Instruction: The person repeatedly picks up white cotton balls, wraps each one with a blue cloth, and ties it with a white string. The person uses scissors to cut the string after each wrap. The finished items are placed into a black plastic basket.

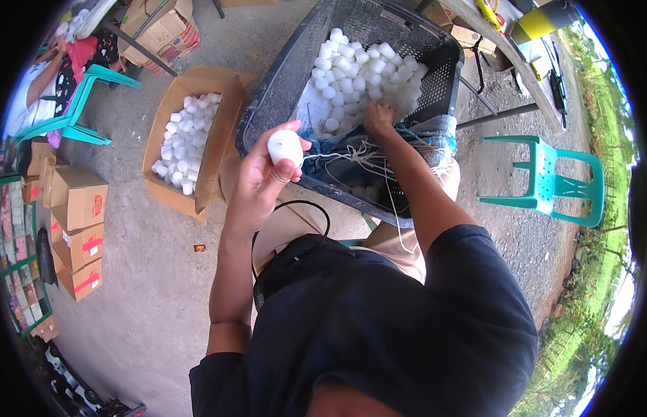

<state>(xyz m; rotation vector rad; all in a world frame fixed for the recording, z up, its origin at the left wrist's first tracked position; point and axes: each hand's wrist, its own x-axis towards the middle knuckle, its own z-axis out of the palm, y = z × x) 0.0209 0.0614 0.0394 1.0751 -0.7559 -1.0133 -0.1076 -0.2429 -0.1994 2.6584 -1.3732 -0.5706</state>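
Observation:
My left hand holds up a white wax piece, a short cylinder like a votive candle with a small dark spot on its end, between thumb and fingers. Before me a black plastic crate tilts toward my lap, with a heap of similar white pieces in it. My right hand reaches into the crate at the heap's near edge. Its fingertips are partly hidden, so what they grip is unclear. White strings lie over blue netting at the crate's near side, below my right forearm.
Left of the crate, an open cardboard box holds many more white pieces. Stacked cartons stand farther left. A teal plastic chair is at the right, below a table. Another person sits at the upper left.

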